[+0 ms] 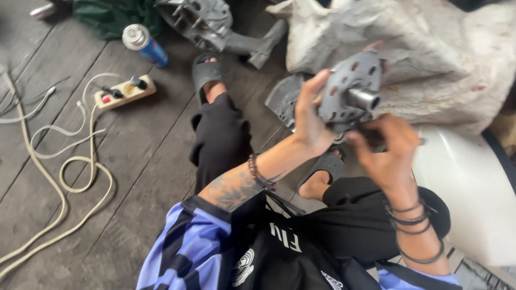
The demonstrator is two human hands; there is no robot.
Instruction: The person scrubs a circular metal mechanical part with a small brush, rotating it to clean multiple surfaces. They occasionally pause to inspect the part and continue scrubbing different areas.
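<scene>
The left hand [310, 119] pinched the rim of a grey perforated metal disc [349, 88] while the right hand [386, 147] closed its grip beneath it, steadying it above the knees with its short steel shaft [363, 99] facing the person. Behind it lay a crumpled white sack [430, 48]; a power strip [124, 91] and spray can [144, 44] sat on the plank floor [134, 161], far left.

Floor: weathered grey wooden planks [134, 156]. A cream cable [64, 182] lies coiled beside a power strip [124, 92]. A crumpled, stained white sack [430, 48] occupies the upper right.
</scene>
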